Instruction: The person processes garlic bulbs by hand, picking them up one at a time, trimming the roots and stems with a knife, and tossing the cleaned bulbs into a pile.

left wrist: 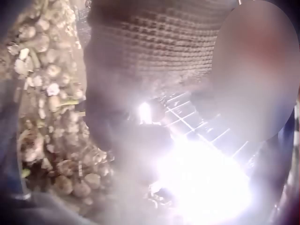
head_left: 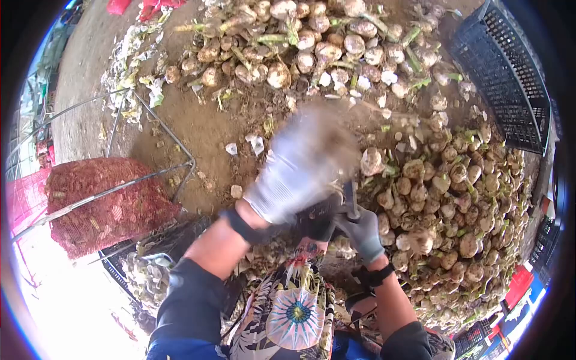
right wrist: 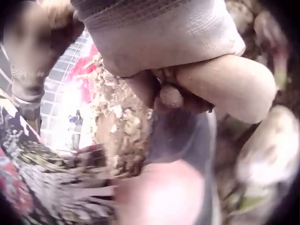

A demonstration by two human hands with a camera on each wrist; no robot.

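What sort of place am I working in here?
Probably a farm yard or packing area for a bulb crop, perhaps garlic: heaped bulbs lie on dirt, with a filled red mesh sack and a black plastic crate nearby.

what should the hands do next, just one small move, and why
I'd probably keep the right hand and its narrow tool steady while the left hand settles: the left is blurred, apparently moving, its grip unclear, and the tool stands close beside it.
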